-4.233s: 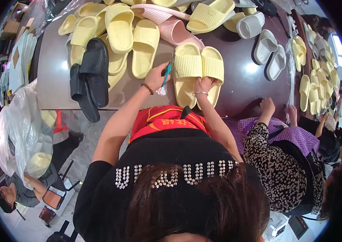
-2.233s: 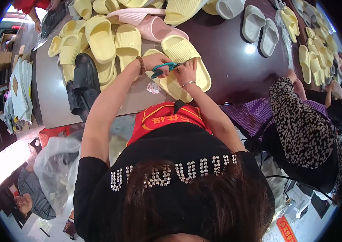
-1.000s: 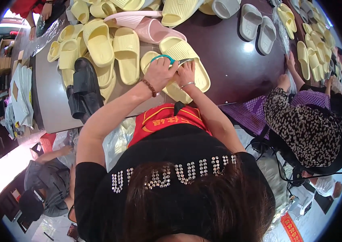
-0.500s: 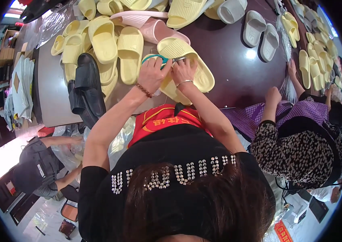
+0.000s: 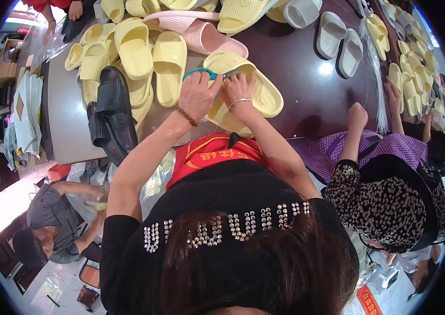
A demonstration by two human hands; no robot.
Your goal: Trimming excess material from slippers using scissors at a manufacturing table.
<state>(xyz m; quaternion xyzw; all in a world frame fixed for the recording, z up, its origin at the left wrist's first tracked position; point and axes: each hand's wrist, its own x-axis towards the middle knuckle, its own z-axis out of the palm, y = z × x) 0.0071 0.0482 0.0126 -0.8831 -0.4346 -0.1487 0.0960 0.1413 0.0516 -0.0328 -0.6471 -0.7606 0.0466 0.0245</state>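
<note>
A long dark table (image 5: pixel 306 89) fills the upper part of the view, strewn with slippers. On its left lies a heap of yellow slippers (image 5: pixel 133 58), with a pair of black slippers (image 5: pixel 111 113) lying against the heap near the table's near edge; a pink slipper (image 5: pixel 209 38) lies just above the hands, and a pair of grey slippers (image 5: pixel 340 43) sits well apart to the right. A person in a spotted top (image 5: pixel 385 199) leans in at the right side, one fist resting on the table edge, and another person in grey (image 5: pixel 57 220) crouches on the floor at lower left. Directly in front of the wearer, near the table's near edge, is a yellow slipper (image 5: pixel 262 92) lying over a second one. The right hand (image 5: pixel 239 89) presses down on that slipper with curled fingers, a bangle at the wrist. The left hand (image 5: pixel 197 94) is closed around teal-handled scissors (image 5: pixel 201 73) — the handle loop shows above the knuckles — held right against the slipper beside the right hand; the blades are too hidden to make out.
</note>
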